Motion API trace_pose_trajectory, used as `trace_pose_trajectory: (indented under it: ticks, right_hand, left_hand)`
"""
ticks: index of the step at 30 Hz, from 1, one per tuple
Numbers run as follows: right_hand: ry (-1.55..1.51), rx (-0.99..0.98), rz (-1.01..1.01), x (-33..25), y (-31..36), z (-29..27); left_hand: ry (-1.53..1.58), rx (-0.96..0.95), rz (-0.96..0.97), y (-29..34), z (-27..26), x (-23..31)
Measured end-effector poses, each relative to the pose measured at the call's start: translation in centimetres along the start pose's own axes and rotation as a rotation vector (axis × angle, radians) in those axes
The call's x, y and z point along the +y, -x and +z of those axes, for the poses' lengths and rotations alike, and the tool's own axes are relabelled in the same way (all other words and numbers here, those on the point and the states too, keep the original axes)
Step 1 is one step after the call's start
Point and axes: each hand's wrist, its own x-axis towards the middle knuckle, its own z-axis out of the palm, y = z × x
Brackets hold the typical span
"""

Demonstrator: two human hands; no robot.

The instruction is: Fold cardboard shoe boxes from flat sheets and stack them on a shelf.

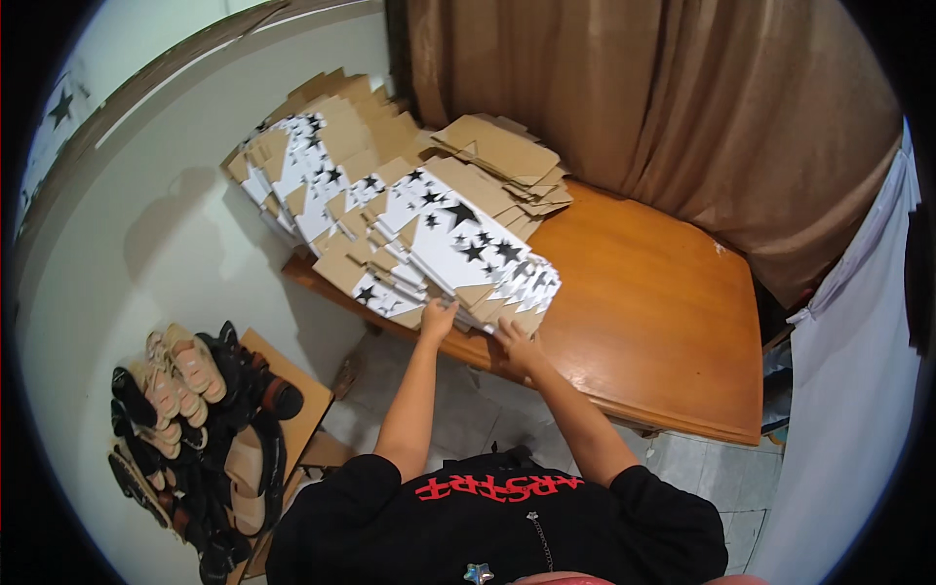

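A pile of flattened cardboard boxes point(458, 229), brown with white panels and black stars, lies overlapping on the left part of a wooden table. At the pile's near edge, my left hand point(439, 319) is closed on the edge of a flattened box. My right hand point(519, 348) grips the same near edge farther right, its fingers partly spread over the cardboard. A narrow folded edge runs between both hands. The undersides of the boxes and the fingertips beneath them are hidden.
The brown wooden table point(643, 322) extends right of the pile. Plain brown flattened boxes point(502, 151) lie at the back. Many sandals and shoes point(195, 419) are heaped on cardboard at lower left. A brown curtain point(624, 88) hangs behind, a white cloth point(848, 390) at right.
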Motion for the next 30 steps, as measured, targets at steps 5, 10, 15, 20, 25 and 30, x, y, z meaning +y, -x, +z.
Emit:
trace_pose_trajectory:
  ticks: [5,10,15,20,25,30]
  right_hand:
    - [-0.222,-0.007,-0.072,2.6,1.9,-0.2]
    - [-0.524,-0.023,-0.121,4.5,-0.5,-1.9]
    - [-0.626,0.355,-0.185,9.0,-4.6,-4.5]
    - [-0.86,0.527,-0.184,9.9,-7.1,-8.8]
    - [-1.012,0.632,-0.095,12.6,-7.7,-13.9]
    - [-1.105,0.94,-0.026,19.4,-6.1,-18.9]
  left_hand:
    - [0.0,0.165,-0.207,-2.4,5.3,0.8]
    - [0.088,0.349,-0.212,-5.2,4.9,-4.1]
    - [-0.209,0.34,-0.231,-1.8,2.6,1.9]
    - [-0.075,0.608,0.115,-0.8,-0.7,9.5]
    - [0.063,0.535,0.416,0.2,-1.5,17.0]
    - [0.042,0.306,0.596,0.8,1.5,21.6]
